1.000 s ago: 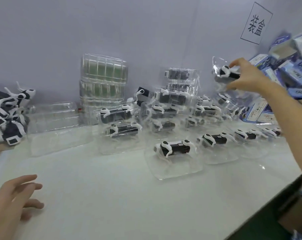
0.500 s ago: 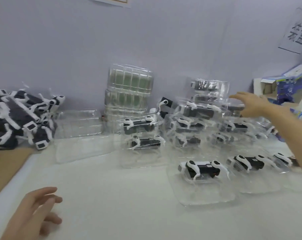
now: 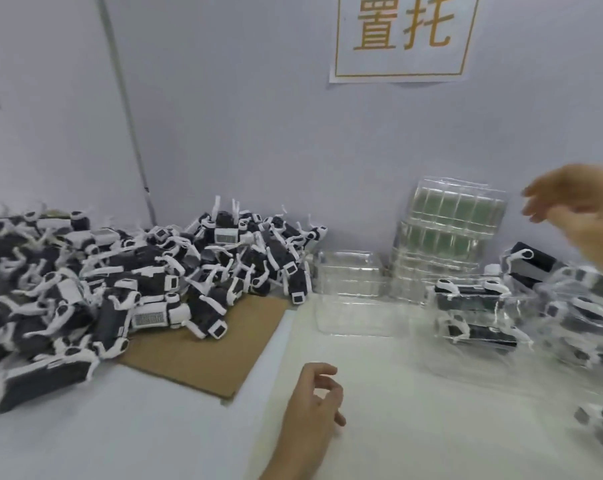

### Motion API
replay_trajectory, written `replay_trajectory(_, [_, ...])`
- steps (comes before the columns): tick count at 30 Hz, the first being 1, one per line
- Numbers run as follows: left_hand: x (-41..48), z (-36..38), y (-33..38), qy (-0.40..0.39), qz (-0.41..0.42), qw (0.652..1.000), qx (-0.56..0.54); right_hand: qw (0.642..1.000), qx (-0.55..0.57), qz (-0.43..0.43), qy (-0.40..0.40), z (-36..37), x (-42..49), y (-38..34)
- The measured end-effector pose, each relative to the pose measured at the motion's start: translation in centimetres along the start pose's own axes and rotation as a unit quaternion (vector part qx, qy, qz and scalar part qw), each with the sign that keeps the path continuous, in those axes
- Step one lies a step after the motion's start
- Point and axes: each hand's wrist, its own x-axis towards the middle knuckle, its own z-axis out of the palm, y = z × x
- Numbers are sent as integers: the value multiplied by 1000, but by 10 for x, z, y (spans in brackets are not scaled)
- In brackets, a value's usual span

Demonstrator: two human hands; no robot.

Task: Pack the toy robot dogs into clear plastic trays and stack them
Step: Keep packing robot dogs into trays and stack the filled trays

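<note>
Glossy clear plastic trays (image 3: 350, 299) — matt cardboard (image 3: 203, 351)

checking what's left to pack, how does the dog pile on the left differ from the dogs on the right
The loose dog pile is bare, no plastic around it; the packed dogs sit inside clear trays. The pile is jumbled at all angles, partly on cardboard; the packed dogs lie level, one above another. Both are black-bodied with white legs.

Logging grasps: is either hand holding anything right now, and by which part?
Nothing is held: the left hand and the right hand are both empty.
</note>
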Motion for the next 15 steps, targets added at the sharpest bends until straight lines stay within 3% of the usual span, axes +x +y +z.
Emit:
replay_trajectory(1, [-2, -1, 2, -5, 0, 1000, -10, 998, 13, 20, -61, 27, -10, -34])
replay_trajectory(3, [-2, -4, 6, 1, -12, 1000, -26, 981, -85, -6, -175, 97, -28, -60])
replay_trajectory(5, [1, -6, 7, 14, -26, 999, -40, 927, -204, 20, -314, 168, -52, -59])
replay_trajectory(6, [2, -6, 8, 11, -37, 998, -42, 910, -247, 50, -329, 193, -54, -55])
replay_trajectory(10, [7, -12, 9, -27, -76, 991, -111, 916, -229, 185, -271, 237, -64, -31])
replay_trajectory(13, [14, -19, 12, -40, -101, 978, -181, 953, -195, 135, -190, 238, -67, -32])
replay_trajectory(15, [18, -23, 14, -13, -123, 967, -221, 975, -109, 119, -151, 232, -68, -45])
